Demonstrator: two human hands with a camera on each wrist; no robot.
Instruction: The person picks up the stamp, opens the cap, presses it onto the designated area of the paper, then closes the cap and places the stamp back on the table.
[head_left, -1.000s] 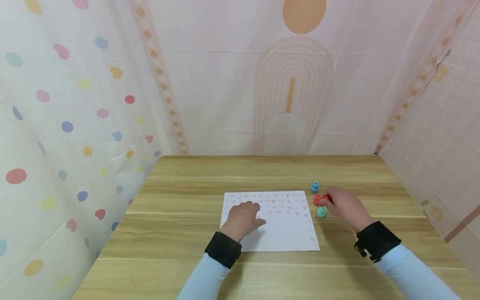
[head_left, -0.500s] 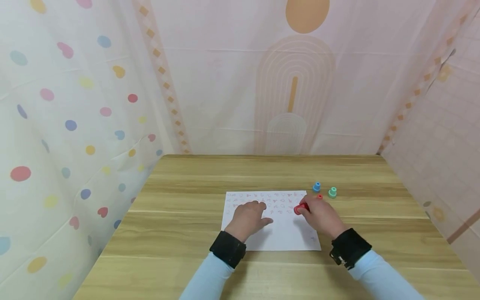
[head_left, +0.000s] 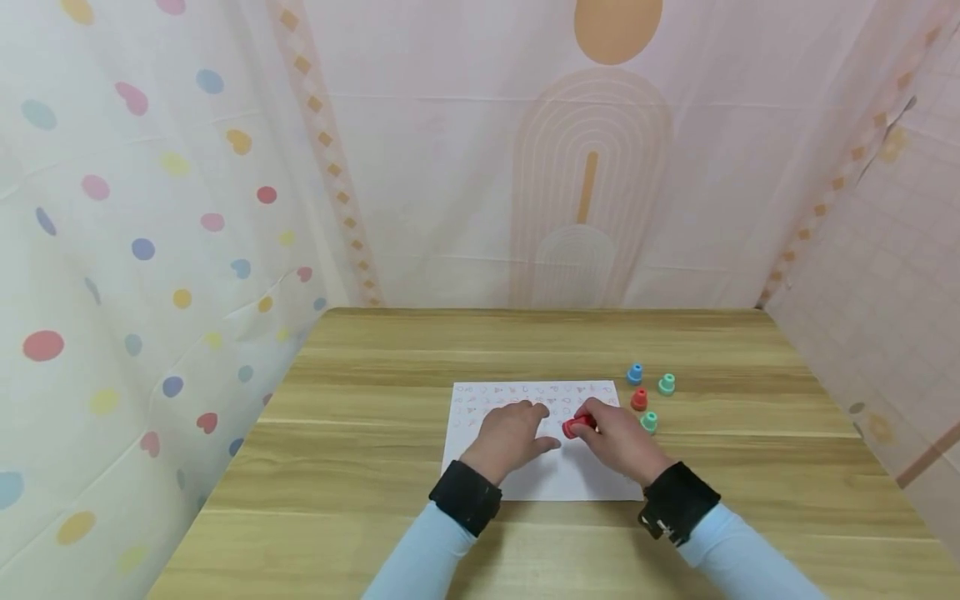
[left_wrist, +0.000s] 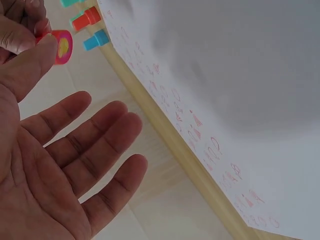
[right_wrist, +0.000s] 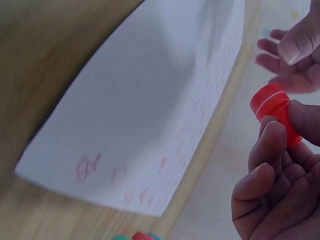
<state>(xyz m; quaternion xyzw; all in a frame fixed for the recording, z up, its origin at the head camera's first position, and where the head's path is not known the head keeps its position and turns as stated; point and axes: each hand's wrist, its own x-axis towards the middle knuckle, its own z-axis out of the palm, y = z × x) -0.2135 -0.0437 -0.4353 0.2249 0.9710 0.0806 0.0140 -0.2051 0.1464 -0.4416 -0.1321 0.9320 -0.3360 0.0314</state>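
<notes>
My right hand (head_left: pixel 618 437) pinches a small red toy stamp (head_left: pixel 576 427) between thumb and fingers, over the right half of a white sheet of paper (head_left: pixel 547 475). In the left wrist view the stamp's round face (left_wrist: pixel 63 47) shows a pink rim and a yellow centre. Spread and slightly bent, the fingers of my left hand (head_left: pixel 506 437) hold nothing over the sheet's middle; its thumb points toward the stamp. Small red and pink printed marks (right_wrist: pixel 88 167) run in rows along the sheet's far part and down its right side.
Beyond the sheet's right edge stand a blue stamp (head_left: pixel 635 374), another red stamp (head_left: pixel 639 400), a green stamp (head_left: pixel 667 384) and a second green one (head_left: pixel 648 422). A wooden table (head_left: pixel 360 433) carries everything. Patterned curtains (head_left: pixel 442 183) hang behind and at both sides.
My right hand has moved left from among the stamps to over the paper, carrying the red stamp. More standing stamps now show where it was. My left hand has shifted slightly right.
</notes>
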